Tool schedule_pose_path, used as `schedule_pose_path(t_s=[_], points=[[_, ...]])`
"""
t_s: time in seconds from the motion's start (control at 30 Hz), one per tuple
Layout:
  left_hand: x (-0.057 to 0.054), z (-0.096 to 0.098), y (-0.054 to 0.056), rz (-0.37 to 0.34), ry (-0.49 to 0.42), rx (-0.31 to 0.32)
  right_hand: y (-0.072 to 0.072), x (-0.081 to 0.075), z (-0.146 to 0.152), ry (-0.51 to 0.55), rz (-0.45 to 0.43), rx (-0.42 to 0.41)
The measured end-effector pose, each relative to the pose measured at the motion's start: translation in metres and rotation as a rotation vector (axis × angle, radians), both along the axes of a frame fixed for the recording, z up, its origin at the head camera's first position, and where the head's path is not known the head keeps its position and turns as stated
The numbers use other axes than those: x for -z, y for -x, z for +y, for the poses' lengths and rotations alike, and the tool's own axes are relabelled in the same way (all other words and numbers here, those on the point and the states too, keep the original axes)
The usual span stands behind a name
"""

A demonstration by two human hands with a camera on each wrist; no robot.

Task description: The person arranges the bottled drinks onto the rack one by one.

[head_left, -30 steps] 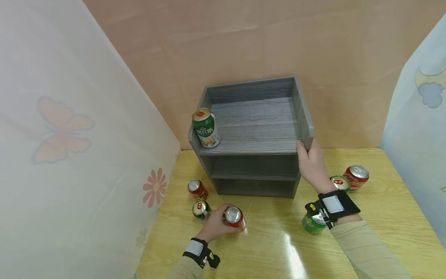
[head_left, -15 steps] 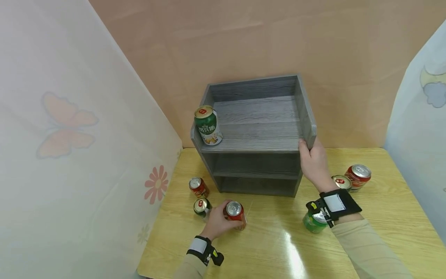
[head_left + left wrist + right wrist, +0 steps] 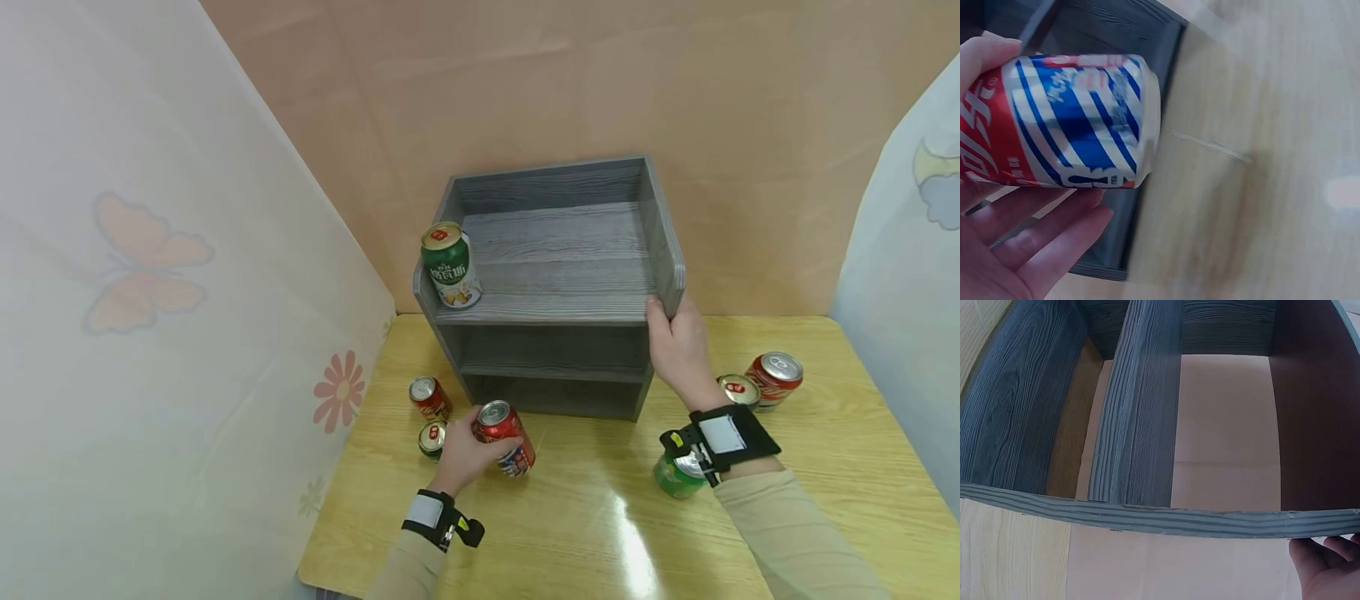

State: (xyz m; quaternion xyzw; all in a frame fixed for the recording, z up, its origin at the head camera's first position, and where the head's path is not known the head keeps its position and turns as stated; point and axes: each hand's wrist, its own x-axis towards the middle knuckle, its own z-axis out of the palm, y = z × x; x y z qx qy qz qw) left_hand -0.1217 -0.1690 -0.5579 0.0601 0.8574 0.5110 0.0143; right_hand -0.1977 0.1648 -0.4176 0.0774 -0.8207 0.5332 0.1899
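Head view: the left hand (image 3: pixel 467 458) holds a red can (image 3: pixel 501 423), tilted, in front of the grey shelf (image 3: pixel 558 279); the right hand (image 3: pixel 680 348) grips the shelf's right side. A green-and-white can (image 3: pixel 452 267) stands at the shelf's top left; two cans (image 3: pixel 432 402) stand left of it on the worktop (image 3: pixel 570 533).

Left wrist view: the red can's blue-and-white stripes show, the shelf beyond.

Right wrist view: the right hand touches the shelf's edge.

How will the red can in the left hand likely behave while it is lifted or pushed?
The red can would probably roll if laid on its side, since its body is round. Its smooth, shiny surface may slip somewhat in the left hand. It seems fairly stiff: no dent shows.
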Motion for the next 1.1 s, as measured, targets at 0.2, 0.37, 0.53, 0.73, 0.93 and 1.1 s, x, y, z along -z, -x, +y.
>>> schedule_pose_path(t_s=[0.2, 0.37, 0.53, 0.73, 0.93, 1.1], points=[[-0.016, 0.002, 0.004, -0.003, -0.018, -0.036, 0.0, -0.001, 0.0, 0.006, 0.002, 0.01], [-0.029, 0.004, 0.007, 0.012, -0.024, -0.068, -0.001, 0.0, 0.0, 0.003, 0.0, 0.009], [-0.04, 0.005, 0.013, 0.077, -0.03, -0.093, 0.0, 0.0, 0.0, -0.005, 0.0, 0.002], [-0.056, 0.007, 0.021, 0.182, -0.073, -0.126, -0.001, 0.0, 0.0, -0.004, -0.008, 0.0], [-0.079, 0.011, 0.028, 0.242, -0.102, -0.187, 0.0, 0.0, -0.001, -0.008, -0.005, 0.022], [-0.094, 0.015, 0.036, 0.292, -0.095, -0.214, 0.0, 0.0, 0.0, -0.006, -0.003, 0.016]])
